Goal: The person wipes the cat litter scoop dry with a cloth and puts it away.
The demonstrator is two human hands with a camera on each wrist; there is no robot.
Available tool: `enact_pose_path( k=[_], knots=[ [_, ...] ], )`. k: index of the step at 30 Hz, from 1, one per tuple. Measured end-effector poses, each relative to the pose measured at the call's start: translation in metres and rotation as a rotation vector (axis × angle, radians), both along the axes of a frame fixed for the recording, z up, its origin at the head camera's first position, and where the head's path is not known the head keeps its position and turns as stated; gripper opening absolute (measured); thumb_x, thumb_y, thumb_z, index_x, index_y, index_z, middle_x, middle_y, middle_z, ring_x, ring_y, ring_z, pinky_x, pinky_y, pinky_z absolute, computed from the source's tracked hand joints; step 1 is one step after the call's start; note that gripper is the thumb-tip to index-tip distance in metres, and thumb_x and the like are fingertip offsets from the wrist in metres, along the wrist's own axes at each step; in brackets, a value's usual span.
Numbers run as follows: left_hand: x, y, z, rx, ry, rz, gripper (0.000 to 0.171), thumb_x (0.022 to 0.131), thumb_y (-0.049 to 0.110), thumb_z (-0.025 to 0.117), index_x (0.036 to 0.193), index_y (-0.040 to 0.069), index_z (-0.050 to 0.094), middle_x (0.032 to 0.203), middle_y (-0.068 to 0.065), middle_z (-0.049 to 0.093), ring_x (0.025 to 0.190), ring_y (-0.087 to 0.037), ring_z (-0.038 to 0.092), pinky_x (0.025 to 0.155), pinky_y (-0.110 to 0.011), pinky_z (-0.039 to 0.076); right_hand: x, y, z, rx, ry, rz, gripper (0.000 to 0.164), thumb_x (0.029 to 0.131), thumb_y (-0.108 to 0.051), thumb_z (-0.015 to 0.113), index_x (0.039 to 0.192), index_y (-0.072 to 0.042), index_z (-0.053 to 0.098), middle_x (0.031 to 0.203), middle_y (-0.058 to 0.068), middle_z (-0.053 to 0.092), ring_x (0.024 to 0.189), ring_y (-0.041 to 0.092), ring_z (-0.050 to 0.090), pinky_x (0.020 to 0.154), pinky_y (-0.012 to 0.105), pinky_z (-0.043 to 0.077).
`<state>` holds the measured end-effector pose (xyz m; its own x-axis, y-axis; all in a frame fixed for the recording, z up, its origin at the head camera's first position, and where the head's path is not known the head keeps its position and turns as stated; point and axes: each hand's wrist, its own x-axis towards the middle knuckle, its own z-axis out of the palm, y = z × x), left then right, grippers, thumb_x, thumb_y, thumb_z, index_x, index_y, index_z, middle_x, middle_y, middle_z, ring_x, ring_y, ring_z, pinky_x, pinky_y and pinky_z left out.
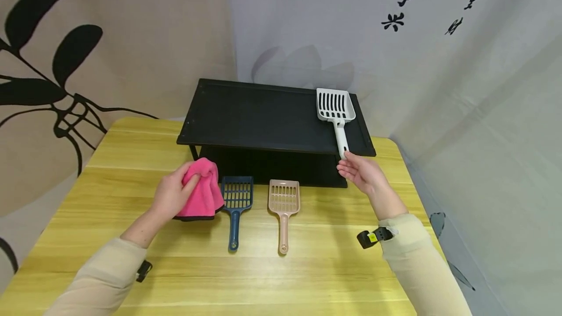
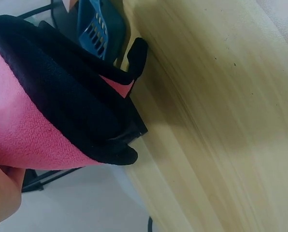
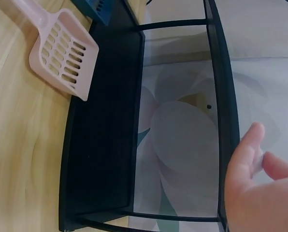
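Observation:
My left hand (image 1: 169, 199) grips a folded pink cloth (image 1: 205, 191) with black edging, held over the table in front of the black rack's left end. In the left wrist view the cloth (image 2: 33, 125) hides most of the fingers. The right hand (image 1: 363, 174) pinches the handle end of a white slotted litter scoop (image 1: 340, 135) between thumb and fingers. The scoop's head is over the right end of the upper shelf (image 1: 254, 116), and its handle points toward me. In the right wrist view, the hand (image 3: 262, 193) is beside the upper shelf's edge.
A blue litter scoop (image 1: 234, 230) lies beside the cloth, handle toward me. To its right is a beige-pink litter scoop (image 1: 284, 233), its head near the black lower shelf (image 1: 272, 167). The rack stands at the back of the wooden table (image 1: 316, 277), before a printed curtain (image 1: 290, 18).

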<state>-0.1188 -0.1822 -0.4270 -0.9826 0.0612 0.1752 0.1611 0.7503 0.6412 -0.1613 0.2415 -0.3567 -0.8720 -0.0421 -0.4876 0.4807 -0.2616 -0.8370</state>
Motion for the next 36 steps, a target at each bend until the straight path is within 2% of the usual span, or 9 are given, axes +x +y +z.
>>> enact_pose_path(
  k=[5, 9, 13, 16, 25, 29, 36],
  knots=[
    [0.000, 0.001, -0.001, -0.002, -0.001, 0.004, 0.033, 0.095, 0.018, 0.055, 0.124, 0.003, 0.053, 0.065, -0.008, 0.053, 0.056, -0.017, 0.046, 0.051, -0.025, 0.038, -0.003, 0.000, -0.001, 0.008, -0.028, 0.002, 0.018, 0.097, -0.021, 0.049, 0.103, -0.004, 0.046, 0.068, -0.001, 0.064, 0.063, 0.008, 0.066, 0.063, 0.018, 0.056],
    [0.000, 0.002, -0.001, 0.000, 0.006, 0.000, 0.032, 0.094, 0.017, 0.055, 0.123, 0.002, 0.053, 0.065, -0.009, 0.053, 0.056, -0.017, 0.046, 0.051, -0.024, 0.038, -0.002, 0.003, -0.004, 0.093, -0.027, 0.029, 0.031, 0.096, -0.029, 0.050, 0.109, -0.002, 0.045, 0.071, -0.001, 0.063, 0.064, 0.008, 0.066, 0.064, 0.019, 0.057],
    [-0.002, -0.001, 0.000, 0.000, 0.030, -0.017, 0.032, 0.094, 0.013, 0.056, 0.123, 0.001, 0.053, 0.069, -0.013, 0.057, 0.056, -0.018, 0.047, 0.051, -0.024, 0.039, 0.005, 0.009, -0.010, 0.167, -0.021, 0.056, 0.048, 0.095, -0.040, 0.049, 0.119, 0.001, 0.042, 0.073, -0.002, 0.062, 0.065, 0.008, 0.065, 0.064, 0.019, 0.056],
    [-0.005, -0.005, 0.000, -0.002, 0.045, -0.020, 0.033, 0.093, 0.011, 0.056, 0.123, -0.001, 0.053, 0.076, -0.017, 0.061, 0.059, -0.019, 0.048, 0.052, -0.024, 0.041, 0.013, 0.014, -0.018, 0.172, -0.014, 0.079, 0.055, 0.095, -0.042, 0.048, 0.126, 0.003, 0.039, 0.074, -0.004, 0.062, 0.066, 0.008, 0.064, 0.064, 0.018, 0.055],
    [-0.010, -0.013, -0.002, -0.017, 0.063, -0.004, 0.033, 0.094, 0.013, 0.054, 0.124, -0.001, 0.053, 0.067, -0.011, 0.056, 0.055, -0.016, 0.045, 0.048, -0.022, 0.038, 0.035, 0.005, -0.059, 0.187, -0.028, 0.213, 0.051, 0.097, -0.037, 0.048, 0.125, 0.005, 0.043, 0.084, -0.002, 0.062, 0.074, 0.008, 0.065, 0.074, 0.022, 0.056],
    [-0.011, -0.012, -0.001, -0.014, 0.058, 0.000, 0.033, 0.095, 0.013, 0.054, 0.125, 0.000, 0.053, 0.067, -0.011, 0.055, 0.055, -0.017, 0.045, 0.049, -0.022, 0.038, 0.044, -0.007, -0.082, 0.206, -0.038, 0.277, 0.057, 0.098, -0.034, 0.046, 0.131, 0.011, 0.038, 0.091, 0.002, 0.063, 0.079, 0.008, 0.065, 0.080, 0.026, 0.056],
    [-0.013, -0.009, 0.003, -0.029, 0.046, 0.007, 0.032, 0.095, 0.016, 0.053, 0.124, 0.002, 0.053, 0.069, -0.012, 0.057, 0.058, -0.019, 0.046, 0.052, -0.024, 0.039, 0.060, -0.034, -0.123, 0.201, -0.078, 0.335, 0.061, 0.097, -0.036, 0.046, 0.134, 0.013, 0.037, 0.111, 0.015, 0.061, 0.091, 0.014, 0.064, 0.085, 0.033, 0.056]
  ],
)
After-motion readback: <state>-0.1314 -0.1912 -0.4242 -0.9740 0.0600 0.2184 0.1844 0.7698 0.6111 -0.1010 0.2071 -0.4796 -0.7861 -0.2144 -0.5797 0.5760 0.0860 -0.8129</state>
